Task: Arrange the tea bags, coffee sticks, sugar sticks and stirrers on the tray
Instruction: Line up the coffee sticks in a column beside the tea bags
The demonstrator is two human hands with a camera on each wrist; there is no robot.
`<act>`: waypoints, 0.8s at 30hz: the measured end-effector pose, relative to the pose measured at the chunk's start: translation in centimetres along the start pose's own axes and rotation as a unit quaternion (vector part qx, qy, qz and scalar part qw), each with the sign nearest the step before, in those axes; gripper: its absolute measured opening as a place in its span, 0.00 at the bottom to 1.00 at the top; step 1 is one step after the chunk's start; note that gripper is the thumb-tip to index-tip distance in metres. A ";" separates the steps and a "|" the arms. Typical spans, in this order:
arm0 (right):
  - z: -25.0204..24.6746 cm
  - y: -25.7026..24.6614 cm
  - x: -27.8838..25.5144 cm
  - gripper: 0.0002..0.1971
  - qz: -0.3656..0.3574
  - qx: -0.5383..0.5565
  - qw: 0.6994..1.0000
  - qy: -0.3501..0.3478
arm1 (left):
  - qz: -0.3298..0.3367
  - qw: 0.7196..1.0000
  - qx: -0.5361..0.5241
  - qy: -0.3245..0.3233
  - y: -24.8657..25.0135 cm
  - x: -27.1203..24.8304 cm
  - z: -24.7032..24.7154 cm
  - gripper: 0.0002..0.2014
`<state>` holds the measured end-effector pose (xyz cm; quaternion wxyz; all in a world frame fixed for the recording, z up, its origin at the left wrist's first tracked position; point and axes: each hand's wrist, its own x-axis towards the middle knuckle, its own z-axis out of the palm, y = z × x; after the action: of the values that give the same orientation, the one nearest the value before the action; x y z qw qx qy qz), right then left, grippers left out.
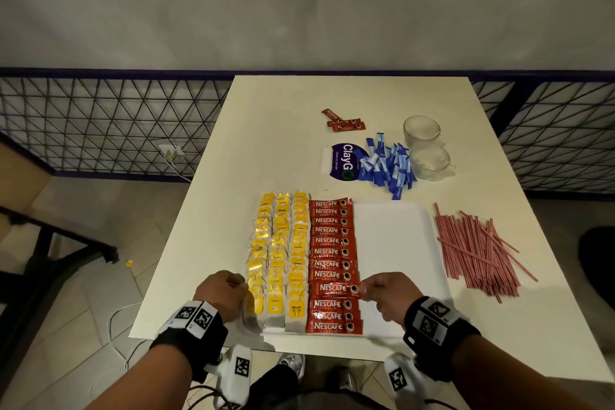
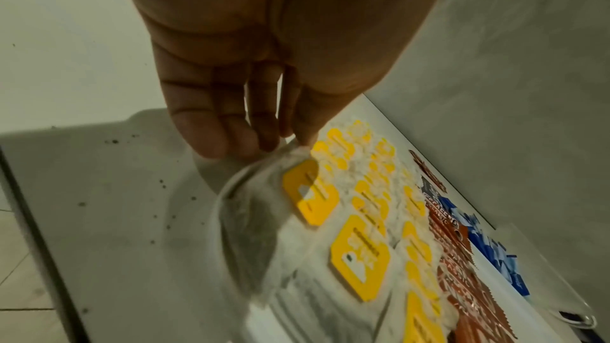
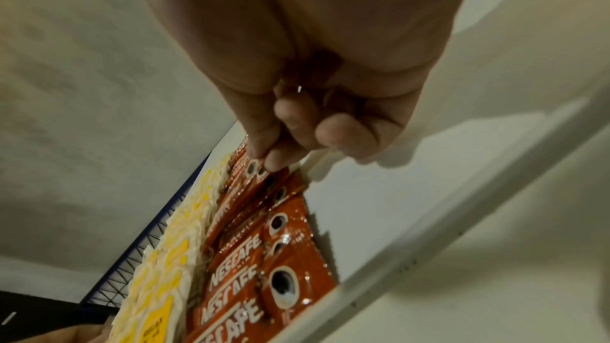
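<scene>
A white tray lies at the table's near edge. Three columns of yellow-tagged tea bags fill its left side. Beside them runs a column of red coffee sticks; the tray's right half is bare. My left hand pinches the top corner of a tea bag in the leftmost column near the front. My right hand pinches the right end of one coffee stick low in the red column, thumb and fingertips on its printed end. Blue sugar sticks are heaped behind the tray. Red-and-white stirrers lie to its right.
Three loose coffee sticks lie further back on the white table. Two clear glass cups stand beside the sugar heap, and a blue ClayGo sticker is on the tabletop. A wire fence runs behind.
</scene>
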<state>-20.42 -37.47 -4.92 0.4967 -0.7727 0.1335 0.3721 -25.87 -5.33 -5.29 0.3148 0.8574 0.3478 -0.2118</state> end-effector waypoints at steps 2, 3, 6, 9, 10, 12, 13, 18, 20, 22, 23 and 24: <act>0.3 0.1 0.3 0.05 -0.003 -0.030 0.999 0.017 | 0.002 1.000 -0.018 -0.004 -0.1 0.0 0.2 0.04; 0.4 0.0 0.4 0.05 -0.005 -0.047 0.999 0.024 | 0.005 1.000 -0.022 -0.001 -0.1 0.0 0.3 0.04; 0.7 -0.2 0.5 0.04 0.005 -0.069 0.997 0.043 | 0.006 1.000 -0.024 -0.003 -0.1 -0.1 0.3 0.02; 0.8 -0.4 0.5 0.04 0.011 -0.086 0.995 0.055 | 0.006 1.000 -0.028 -0.005 -0.2 -0.2 0.3 0.02; 0.9 -0.4 0.5 0.04 0.011 -0.095 0.994 0.059 | 0.007 1.000 -0.026 -0.004 -0.1 -0.2 0.3 0.03; 0.9 -0.5 0.4 0.05 0.013 -0.108 0.992 0.064 | 0.011 1.000 -0.014 -0.003 -0.1 -0.2 0.2 0.02; 1.0 -0.5 0.5 0.05 0.015 -0.114 0.991 0.065 | 0.012 1.000 -0.008 -0.001 -0.1 -0.2 0.2 0.02; 1.1 -0.8 0.3 0.07 0.016 -0.121 0.991 0.060 | 0.012 1.000 -0.006 -0.001 0.0 -0.2 0.2 0.03; 1.2 -0.7 0.4 0.08 0.022 -0.107 0.993 0.055 | 0.014 1.000 0.001 -0.003 0.1 -0.2 0.1 0.03; 1.2 -0.6 0.5 0.07 0.028 -0.098 0.993 0.054 | 0.012 1.000 0.000 -0.005 0.2 -0.2 0.0 0.03; 1.1 -0.6 0.5 0.06 0.028 -0.100 0.993 0.055 | 0.009 1.000 -0.002 -0.007 0.2 -0.1 0.0 0.03; 1.1 -0.6 0.4 0.06 0.025 -0.104 0.993 0.055 | 0.008 1.000 -0.003 -0.008 0.2 -0.1 0.0 0.03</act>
<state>-20.27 -36.16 -5.05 0.3963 -0.8356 0.1410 0.3532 -25.76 -5.49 -5.15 0.3217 0.8574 0.3391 -0.2152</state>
